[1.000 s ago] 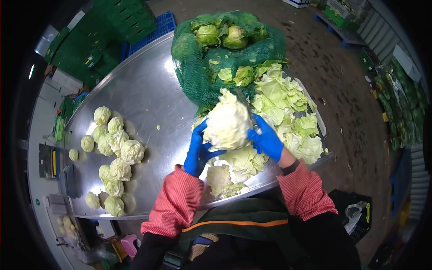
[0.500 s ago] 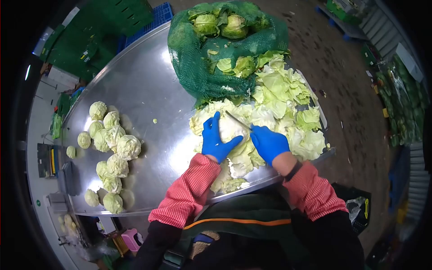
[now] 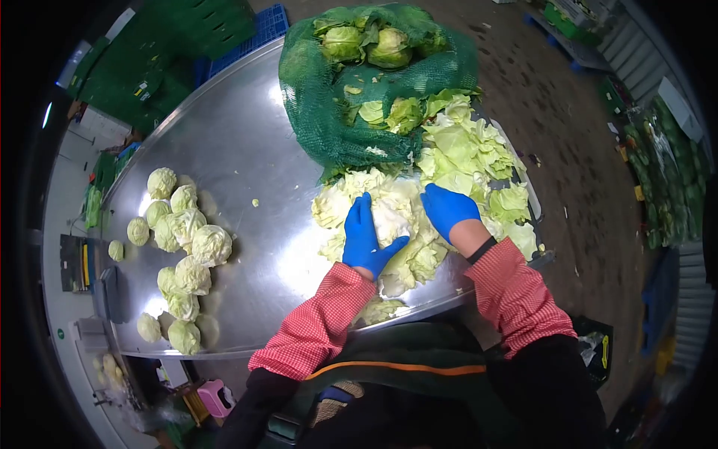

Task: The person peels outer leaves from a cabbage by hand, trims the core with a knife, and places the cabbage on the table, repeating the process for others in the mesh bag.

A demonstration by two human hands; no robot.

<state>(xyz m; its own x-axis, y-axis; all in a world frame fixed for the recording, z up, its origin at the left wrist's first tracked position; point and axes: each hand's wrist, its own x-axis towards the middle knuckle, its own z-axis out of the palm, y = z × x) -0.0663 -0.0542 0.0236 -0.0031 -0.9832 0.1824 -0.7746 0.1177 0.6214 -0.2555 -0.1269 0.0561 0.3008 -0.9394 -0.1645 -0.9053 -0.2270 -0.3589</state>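
My left hand (image 3: 365,241), in a blue glove, grips a pale, trimmed cabbage (image 3: 391,222) from the left, thumb and fingers spread around it. To its right my right hand (image 3: 451,212), also gloved in blue, is closed, with its fingers over the leaves. The knife seen in it half a second ago is hidden now. Loose cabbage leaves (image 3: 465,153) are heaped around and beyond both hands. Behind them a green net bag (image 3: 318,123) lies open with whole cabbages (image 3: 389,48) inside.
Several trimmed cabbages (image 3: 212,245) are grouped on the left of the metal table (image 3: 247,161). The table's rim (image 3: 280,348) runs close to my body. Green crates (image 3: 187,37) stand at the far left; filled net sacks (image 3: 658,172) are on the right.
My right hand has moved slightly up and away from the left hand, and the knife blade no longer shows. My left hand has shifted a little right and down on the cabbage.
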